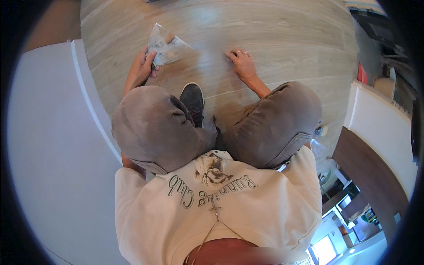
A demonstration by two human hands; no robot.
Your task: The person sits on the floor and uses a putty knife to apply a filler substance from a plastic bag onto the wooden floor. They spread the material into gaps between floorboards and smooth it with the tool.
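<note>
My left hand (142, 66) is closed round the handle of a wide putty knife (160, 52) to the left of my shoe. The knife's fan-shaped blade is smeared with grey and white residue, and a tan lump (169, 38) sits near its far edge. Low over the wood-look floor (282, 48), my right hand (244, 66) has its fingers bent and pressed together, with a ring showing. Whatever lies between those fingertips, if anything, is too small to make out. A blurred, shiny patch of floor spreads between the blade and my right hand.
My bent knees and a dark shoe (192, 100) are close below my hands. A pale wall (53, 132) with a white skirting runs along the left. On the right stand a low white wall (380, 119), a red object (362, 73) and dark clutter (375, 26).
</note>
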